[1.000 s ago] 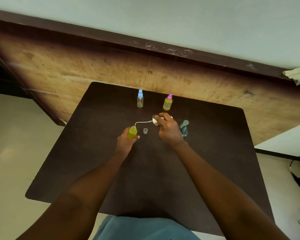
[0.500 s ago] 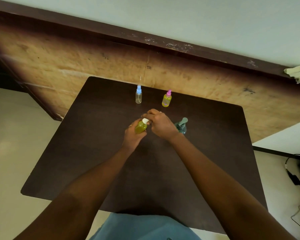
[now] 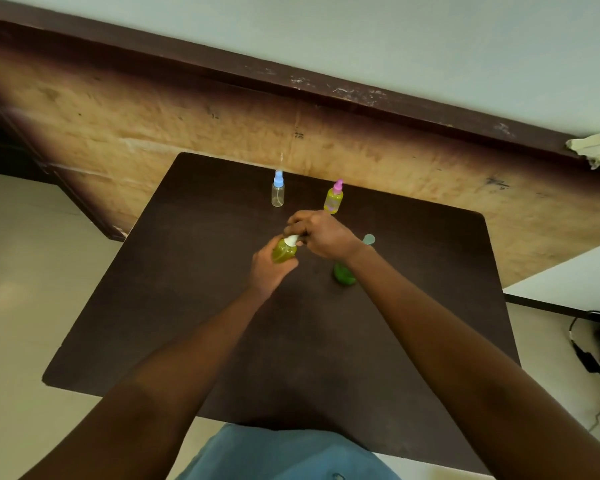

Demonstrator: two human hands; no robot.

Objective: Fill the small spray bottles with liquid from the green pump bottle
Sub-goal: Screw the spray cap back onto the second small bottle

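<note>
Dark brown is the bench [image 3: 174,306], and four bottles are seen in total: three small spray bottles and one green pump bottle [image 3: 343,273]. Two of the small ones stand upright near the far edge, apart from each other. They are the blue-capped bottle [image 3: 278,195], which looks clear, and the pink-capped bottle [image 3: 333,200], which has yellow-green liquid inside. The third, the white-capped bottle [image 3: 284,251], also holds yellow-green liquid. It is at the middle, tilted, and the left hand [image 3: 269,271] grips its body from below. The right hand [image 3: 323,233] pinches the top of this bottle with curled fingers. The green pump bottle stands just right of the two hands, partly hidden behind the right wrist. One pale cloth [image 3: 596,150] lies on the ledge [image 3: 395,95] at far right.
</note>
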